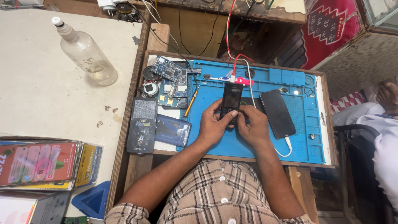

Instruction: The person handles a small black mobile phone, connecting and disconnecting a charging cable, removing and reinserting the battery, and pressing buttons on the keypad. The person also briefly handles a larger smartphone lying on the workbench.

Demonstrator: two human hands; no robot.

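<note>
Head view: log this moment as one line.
left hand: holds keypad phone | right hand: on phone's lower end | under: blue repair mat | beside: black smartphone, white cable plugged in

1. A small black keypad phone [230, 103] with a dark screen, held upright and lengthwise above the middle of the blue work mat [265, 145].
2. Its upper end points toward the mat's far edge; its lower half is hidden by fingers.

Bare blue mat [232, 145] below the hands; smartphone [278, 113] right, circuit boards [171, 81] left.
</note>
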